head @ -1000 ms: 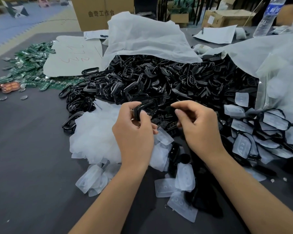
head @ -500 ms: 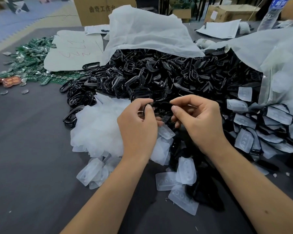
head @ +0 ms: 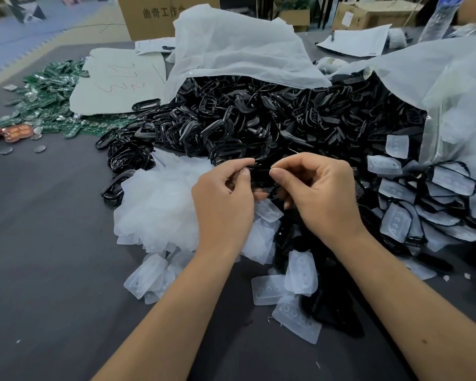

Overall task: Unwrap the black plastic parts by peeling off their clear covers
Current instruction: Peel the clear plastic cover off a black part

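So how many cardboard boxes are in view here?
2. One printed box stands behind the table at top centre; another box sits at top right. Others may be hidden behind the bags.

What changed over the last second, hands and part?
The left hand and right hand closed in, and now both pinch the black part at fingertips; earlier the left held it alone. Whether a cover has come off cannot be told. The clear covers pile and the black parts heap stayed put.
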